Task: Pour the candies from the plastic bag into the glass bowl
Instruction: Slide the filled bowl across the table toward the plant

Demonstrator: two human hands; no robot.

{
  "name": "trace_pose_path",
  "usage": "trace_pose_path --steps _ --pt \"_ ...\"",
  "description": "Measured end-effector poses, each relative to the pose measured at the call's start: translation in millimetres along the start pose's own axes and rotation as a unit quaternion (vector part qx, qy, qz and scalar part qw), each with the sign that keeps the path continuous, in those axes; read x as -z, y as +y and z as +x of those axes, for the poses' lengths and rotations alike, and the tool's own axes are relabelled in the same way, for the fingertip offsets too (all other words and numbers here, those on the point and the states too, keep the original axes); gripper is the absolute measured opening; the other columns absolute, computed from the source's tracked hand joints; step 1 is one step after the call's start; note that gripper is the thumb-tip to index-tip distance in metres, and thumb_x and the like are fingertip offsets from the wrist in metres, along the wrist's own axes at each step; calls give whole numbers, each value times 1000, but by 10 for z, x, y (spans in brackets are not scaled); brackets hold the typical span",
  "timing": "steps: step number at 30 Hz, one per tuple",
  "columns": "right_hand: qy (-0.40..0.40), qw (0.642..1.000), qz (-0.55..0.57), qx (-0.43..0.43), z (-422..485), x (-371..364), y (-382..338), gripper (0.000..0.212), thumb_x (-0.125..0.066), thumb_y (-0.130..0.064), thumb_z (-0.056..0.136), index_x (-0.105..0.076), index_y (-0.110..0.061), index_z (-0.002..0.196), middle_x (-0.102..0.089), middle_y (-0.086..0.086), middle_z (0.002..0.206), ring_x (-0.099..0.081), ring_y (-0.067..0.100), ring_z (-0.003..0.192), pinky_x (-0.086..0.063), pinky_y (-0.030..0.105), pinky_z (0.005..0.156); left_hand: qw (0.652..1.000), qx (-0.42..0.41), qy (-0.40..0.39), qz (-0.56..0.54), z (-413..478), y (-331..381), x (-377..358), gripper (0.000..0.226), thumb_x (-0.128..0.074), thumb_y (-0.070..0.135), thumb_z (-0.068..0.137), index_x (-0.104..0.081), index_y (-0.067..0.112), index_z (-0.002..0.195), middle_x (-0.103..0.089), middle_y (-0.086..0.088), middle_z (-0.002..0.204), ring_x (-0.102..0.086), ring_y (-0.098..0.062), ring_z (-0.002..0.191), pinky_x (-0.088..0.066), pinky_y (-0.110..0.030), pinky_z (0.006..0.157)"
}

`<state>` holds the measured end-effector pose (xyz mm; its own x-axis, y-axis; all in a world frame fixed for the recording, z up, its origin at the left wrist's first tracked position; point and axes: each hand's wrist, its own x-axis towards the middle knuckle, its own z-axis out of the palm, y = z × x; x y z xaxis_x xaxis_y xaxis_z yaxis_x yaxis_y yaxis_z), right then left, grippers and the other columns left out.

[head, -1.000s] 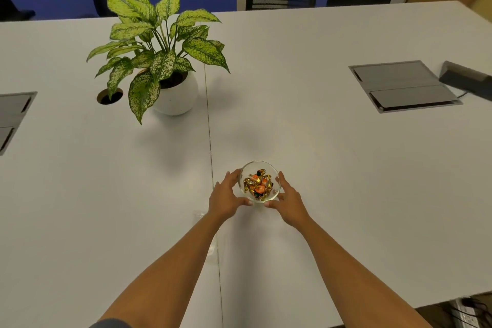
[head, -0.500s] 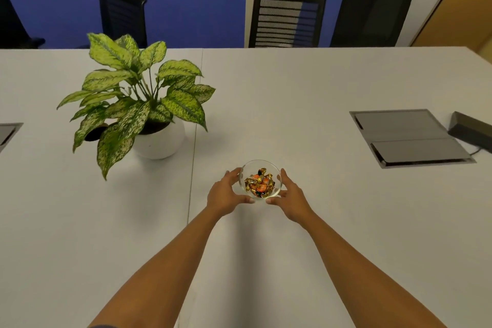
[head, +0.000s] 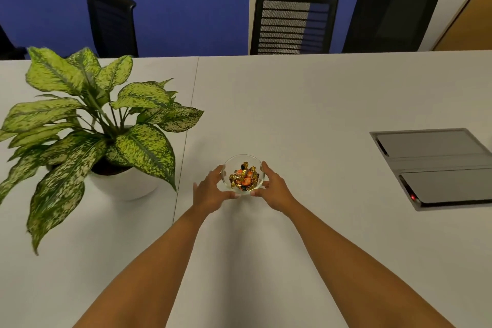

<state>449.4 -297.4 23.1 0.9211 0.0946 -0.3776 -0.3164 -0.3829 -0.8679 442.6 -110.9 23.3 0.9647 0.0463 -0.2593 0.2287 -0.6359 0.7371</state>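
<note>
The pouring is judged to be finished: a heap of small candies [head: 244,177] in gold and orange foil wrappers is seen inside the small round clear glass bowl [head: 227,181], and no loose candy is seen on the white surface [head: 306,114] around it. The plastic bag is not found anywhere in view, so its whereabouts cannot be told. What is left appears to be no more than letting go of the bowl, or setting it in its final place.

The bowl is cupped from both sides. The left hand [head: 210,192] is curved against the bowl's left wall with its fingers half open and its thumb brought round the near side; the right hand [head: 274,189] is laid against the right wall in the same way, its thumb nearly met with the other at the near rim. Whether the bowl is resting on the surface or is lifted slightly cannot be told.

The bowl is placed near the middle of the surface, to the right of a leafy green speckled plant in a round white pot [head: 122,184] and well to the left of a grey metal cable hatch [head: 439,168] set into the surface. The candies are piled loosely below the rim, filling roughly the lower half, and their wrappers look crinkled and shiny.
</note>
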Motion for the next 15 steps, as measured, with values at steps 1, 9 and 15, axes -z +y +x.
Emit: trace_pose_path --steps 1,9,15 --pt "0 1000 -3 -1 77 -4 12 95 -72 5 80 -16 -18 152 -34 10 154 -43 29 135 -44 36 101 1000 3 -1 1 77 -18 -17 95 -85 40 67 -37 25 147 -55 -1 144 -45 -25 138 -15 -55 118" --pt "-7 1000 -18 3 480 -21 108 94 -72 2 81 -13 -14 153 -33 10 154 -42 31 135 -44 38 105 1000 -2 10 -15 483 -155 -122 99 -88 36 64 -37 23 147 -54 -3 145 -44 -26 138 -17 -58 118" --pt "-16 1000 -8 -2 509 -96 190 95 -72 2 81 -13 -14 153 -31 10 155 -43 30 134 -46 21 86 1000 -6 3 8 502 -223 -116 99 -89 35 63 -38 21 147 -53 -6 146 -45 -28 137 -24 -57 117"
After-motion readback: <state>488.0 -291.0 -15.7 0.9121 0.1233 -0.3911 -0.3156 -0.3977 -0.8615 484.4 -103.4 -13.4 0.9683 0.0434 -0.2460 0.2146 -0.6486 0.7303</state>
